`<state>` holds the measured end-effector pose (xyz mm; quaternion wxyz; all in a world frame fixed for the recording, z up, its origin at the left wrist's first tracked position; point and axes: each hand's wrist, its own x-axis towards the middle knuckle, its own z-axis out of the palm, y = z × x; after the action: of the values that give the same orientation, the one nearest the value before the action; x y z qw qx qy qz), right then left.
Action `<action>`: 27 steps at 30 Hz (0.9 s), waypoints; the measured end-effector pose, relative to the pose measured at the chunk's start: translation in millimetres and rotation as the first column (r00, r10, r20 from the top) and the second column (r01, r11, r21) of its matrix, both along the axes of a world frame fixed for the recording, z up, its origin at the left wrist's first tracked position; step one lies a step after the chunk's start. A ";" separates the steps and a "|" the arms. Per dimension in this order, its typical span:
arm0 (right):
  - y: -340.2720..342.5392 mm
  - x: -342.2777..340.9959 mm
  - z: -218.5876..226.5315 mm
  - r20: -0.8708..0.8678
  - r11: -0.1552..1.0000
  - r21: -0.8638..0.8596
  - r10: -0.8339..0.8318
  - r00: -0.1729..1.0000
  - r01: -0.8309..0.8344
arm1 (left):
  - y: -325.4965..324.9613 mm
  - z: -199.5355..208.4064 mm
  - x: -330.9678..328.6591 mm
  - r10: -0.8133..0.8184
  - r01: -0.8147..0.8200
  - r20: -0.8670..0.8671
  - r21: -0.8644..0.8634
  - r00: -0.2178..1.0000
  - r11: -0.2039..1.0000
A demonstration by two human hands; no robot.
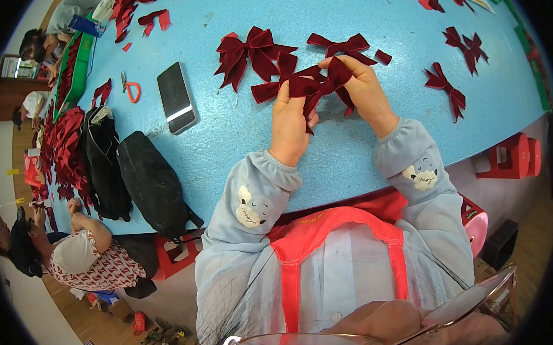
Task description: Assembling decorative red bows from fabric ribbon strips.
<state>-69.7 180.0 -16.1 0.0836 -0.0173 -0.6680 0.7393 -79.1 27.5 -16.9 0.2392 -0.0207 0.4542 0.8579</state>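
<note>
Between my two hands I hold a dark red velvet bow (321,88) above the table. My left hand (288,124) pinches its left loop, and my right hand (365,93) grips the upper right loop from the other side. Just behind it lies another velvet bow (267,90), partly covered by the held one. Farther back are a large layered bow (256,53) and a flatter bow (345,46), with a small red scrap (383,57) beside it. Two more finished-looking bows, one nearer (447,91) and one farther (467,49), rest to the right.
A phone (176,98), orange-handled snips (130,89) and two black bags (152,181) lie on the blue table (226,144) at left. Beyond them is a heap of red ribbon pieces (65,148) and a green crate (75,76). Several people sit along the left; red stools (513,156) stand right.
</note>
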 end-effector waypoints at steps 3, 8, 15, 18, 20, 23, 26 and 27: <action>1.9 1.2 0.6 0.054 0.999 -0.029 0.042 0.998 -0.041 | -0.1 -0.7 -2.1 -0.005 0.003 -0.046 -0.045 0.999 0.999; 3.1 1.2 2.8 0.039 0.987 -0.142 -0.076 0.996 0.081 | -2.6 3.5 -2.0 -0.073 0.073 -0.009 0.013 0.997 0.997; 5.0 3.2 4.4 0.051 0.973 -0.175 -0.143 0.988 0.150 | -0.6 3.3 2.2 -0.038 0.038 -0.034 -0.023 0.999 0.999; 3.5 1.8 3.6 0.084 0.967 -0.172 -0.178 0.980 0.190 | -0.8 -4.1 2.4 -0.048 0.015 -0.165 -0.195 0.985 0.981; 0.9 0.7 2.3 0.094 0.953 -0.204 -0.207 0.974 0.222 | 1.2 -1.3 4.5 -0.060 0.014 -0.189 -0.233 0.980 0.972; -1.2 -0.6 -2.1 0.117 0.920 -0.267 -0.264 0.957 0.286 | 3.8 1.9 7.5 -0.086 0.009 -0.236 -0.308 0.968 0.951; -1.2 -2.9 -9.8 0.255 0.854 -0.431 -0.196 0.947 0.293 | 4.9 2.0 9.2 -0.178 0.137 -0.114 -0.295 0.978 0.946; -0.2 -3.1 -12.8 0.256 0.853 -0.431 -0.197 0.947 0.294 | 5.2 1.6 8.9 -0.178 0.138 -0.113 -0.295 0.978 0.945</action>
<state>-72.8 179.8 -28.9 0.1027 -0.1971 -0.4693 0.8546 -70.3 32.7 -15.4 0.2699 0.0408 0.5891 0.7606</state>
